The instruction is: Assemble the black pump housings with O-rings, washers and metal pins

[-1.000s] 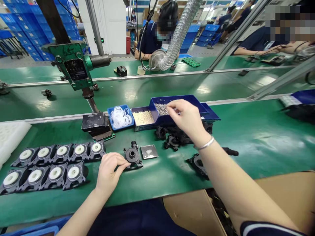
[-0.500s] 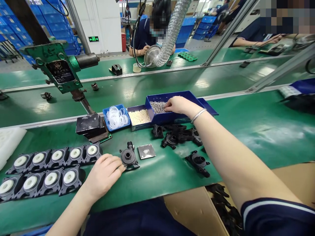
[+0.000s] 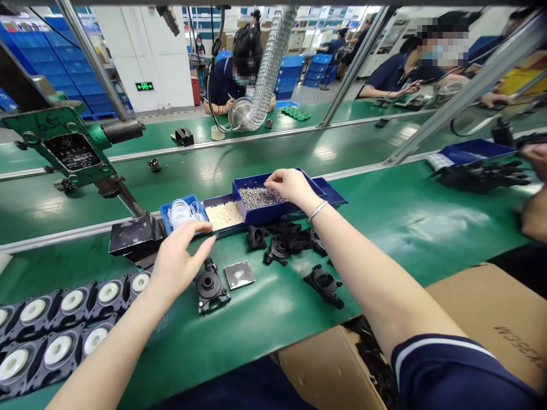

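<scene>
We see the black housing (image 3: 209, 290) lying on the tabletop (image 3: 265, 322), on our side of the left hand's fingertips, its long axis running mostly away from us. Our left hand (image 3: 176, 259) is the nearer one; its grip is spread, nothing visible inside. Our right hand (image 3: 293, 188) pinches above the metal screws (image 3: 256, 197) in the blue bin (image 3: 273, 213); whether it grasps one, we cannot tell.

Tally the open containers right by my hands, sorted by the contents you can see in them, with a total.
White rings: 1 blue tray
Beige pieces: 1 shallow tray
Small metal parts: 1 dark blue bin
Total: 3 containers
</scene>
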A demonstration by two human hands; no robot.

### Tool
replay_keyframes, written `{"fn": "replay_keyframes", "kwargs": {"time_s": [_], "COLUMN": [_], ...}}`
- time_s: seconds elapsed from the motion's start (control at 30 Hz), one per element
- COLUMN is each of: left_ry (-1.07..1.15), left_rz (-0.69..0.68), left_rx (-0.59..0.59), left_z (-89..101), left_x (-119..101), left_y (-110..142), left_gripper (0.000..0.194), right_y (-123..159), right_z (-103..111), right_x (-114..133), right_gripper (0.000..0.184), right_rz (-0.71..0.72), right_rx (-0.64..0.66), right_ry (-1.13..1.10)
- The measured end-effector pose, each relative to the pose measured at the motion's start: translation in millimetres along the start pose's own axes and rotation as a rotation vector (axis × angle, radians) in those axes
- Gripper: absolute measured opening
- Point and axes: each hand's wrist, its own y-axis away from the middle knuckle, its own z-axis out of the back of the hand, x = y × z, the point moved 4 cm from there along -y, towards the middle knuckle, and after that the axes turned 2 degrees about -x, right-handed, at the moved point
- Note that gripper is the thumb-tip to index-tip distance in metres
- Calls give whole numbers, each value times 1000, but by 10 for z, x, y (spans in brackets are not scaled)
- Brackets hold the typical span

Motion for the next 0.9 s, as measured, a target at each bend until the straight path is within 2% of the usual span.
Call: {"fn": "replay_keyframes", "kwargs": {"time_s": [0.1, 0.17, 0.27, 0.33, 0.43, 0.47, 0.53, 0.6, 0.67, 0.8, 0.9], "left_ry": [-61, -153, -206, -240, -257, -252, -229, -189, -137, -23, 68], "left_rz": [-77, -118, -124, -93, -41, -28, -12, -4, -5, -8, -16], "left_rx": [145, 291, 434, 528, 637, 660, 683, 673, 630, 467, 377], "left_z": [-345, -652, -1105, -1366, -1611, -1652, -1691, -1698, -1685, -1532, -1225], "left_x": [-115, -176, -217, -192, -97, -61, -3, 23, 11, -99, -211], "left_y": [-560, -921, -1371, -1559, -1665, -1668, -1650, -1626, -1607, -1568, -1476], "left_gripper": [21, 20, 11, 7, 25, 26, 18, 8, 11, 8, 15], "right_y": [23, 49, 149, 306, 726, 901, 1270, 1629, 1905, 2122, 2133], "right_z": [99, 155, 255, 355, 458, 441, 297, 60, -177, -512, -603], "right_x": [12, 25, 74, 140, 317, 402, 602, 813, 973, 1068, 1033], "right_gripper": [13, 15, 19, 21, 18, 16, 13, 9, 9, 7, 7], "right_rz": [-28, -36, -31, -13, 37, 59, 106, 161, 202, 239, 256], "right_rx": [-118, -175, -237, -302, -337, -288, -77, 164, 278, 270, 240], "right_ry": [-115, -186, -265, -330, -422, -442, -491, -587, -662, -676, -655]}}
